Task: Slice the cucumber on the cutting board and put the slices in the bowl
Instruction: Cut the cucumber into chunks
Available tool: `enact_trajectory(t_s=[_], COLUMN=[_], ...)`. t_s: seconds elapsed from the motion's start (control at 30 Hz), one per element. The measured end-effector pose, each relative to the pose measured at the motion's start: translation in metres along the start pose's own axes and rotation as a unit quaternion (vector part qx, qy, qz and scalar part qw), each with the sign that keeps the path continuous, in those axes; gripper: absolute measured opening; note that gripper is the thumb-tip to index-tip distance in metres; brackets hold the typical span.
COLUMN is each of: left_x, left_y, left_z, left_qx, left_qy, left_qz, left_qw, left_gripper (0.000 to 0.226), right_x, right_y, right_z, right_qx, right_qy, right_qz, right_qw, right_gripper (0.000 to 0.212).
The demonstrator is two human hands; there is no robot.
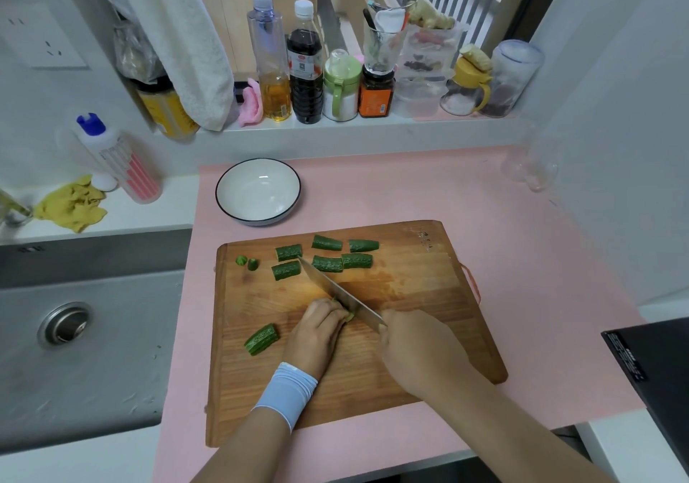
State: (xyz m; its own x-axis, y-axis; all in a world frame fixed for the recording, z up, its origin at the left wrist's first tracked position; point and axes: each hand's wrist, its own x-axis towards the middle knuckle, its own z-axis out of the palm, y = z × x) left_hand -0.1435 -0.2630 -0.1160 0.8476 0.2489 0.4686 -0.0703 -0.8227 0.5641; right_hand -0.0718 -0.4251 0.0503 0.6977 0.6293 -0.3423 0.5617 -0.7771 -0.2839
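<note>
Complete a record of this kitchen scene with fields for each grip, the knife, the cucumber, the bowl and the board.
Left grip: holds a cucumber piece on the cutting board
Right grip: holds the knife
Knife: blade beside the held piece
Cut chunks: six at the far side, one near left
Small ends: two, far left
Bowl: empty, beyond the board

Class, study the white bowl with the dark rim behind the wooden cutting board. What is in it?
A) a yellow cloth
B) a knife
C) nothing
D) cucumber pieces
C: the white dark-rimmed bowl shows a bare inside; the green cucumber pieces all lie on the wooden cutting board.
</note>
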Motion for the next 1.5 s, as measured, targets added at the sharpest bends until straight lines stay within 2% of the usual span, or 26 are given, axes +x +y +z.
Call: enact_trajectory(t_s=[0.5,0.83,1.23,1.5], left_x=[0.002,0.002,0.000,0.004], left_y=[-0.001,-0.003,-0.006,0.002], left_z=[0.000,0.002,0.003,-0.005], left_qx=[-0.001,-0.010,-0.001,0.032], left_qy=[0.009,0.018,0.018,-0.008], left_qz=[-0.002,-0.004,-0.008,-0.031], left_qw=[1.000,1.000,1.000,0.999], left_gripper=[0.007,0.009,0.007,0.013], right_x=[0.010,0.013,0.031,0.039], right_y=[-0.007,0.017,0.013,0.023], right_z=[-0.001,0.026,0.052,0.041], right_qx=[-0.009,0.030,0.058,0.099], right_qy=[-0.021,-0.030,0.013,-0.017], right_qz=[0.010,0.025,0.003,0.005], right_qw=[1.000,0.999,0.998,0.995], right_gripper=[0.015,0.019,0.022,0.023])
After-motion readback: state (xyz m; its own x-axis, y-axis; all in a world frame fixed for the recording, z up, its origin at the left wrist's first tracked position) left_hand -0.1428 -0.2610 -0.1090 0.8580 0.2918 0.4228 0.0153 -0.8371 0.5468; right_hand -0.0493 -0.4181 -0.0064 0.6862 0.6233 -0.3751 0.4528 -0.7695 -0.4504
